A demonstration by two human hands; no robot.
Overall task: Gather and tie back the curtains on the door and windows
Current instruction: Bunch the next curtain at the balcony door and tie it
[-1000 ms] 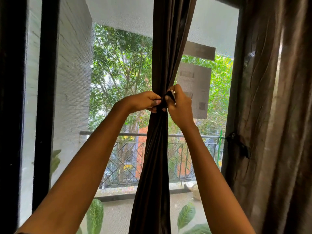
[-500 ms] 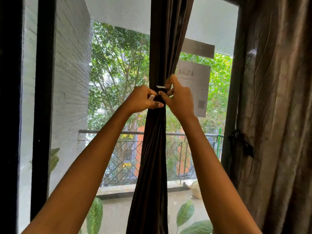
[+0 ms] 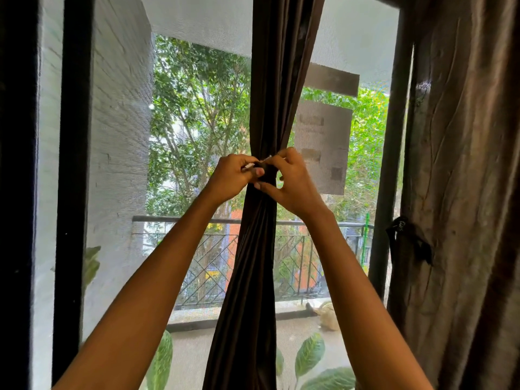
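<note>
Both hands raised mid-window: left hand and right hand pinch a tie band, white-edged I think, wrapped round the bunched curtain. Further right, second curtain hangs by the frame. Beyond: balcony railing.

Looking like a home, prob. apt: curtains hanging at mesh-screened window, balcony railing & leafy plants showing outside.

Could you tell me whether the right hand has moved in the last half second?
Yes, slightly downward: the right hand now sits lower against the paper sheet behind it.
</note>
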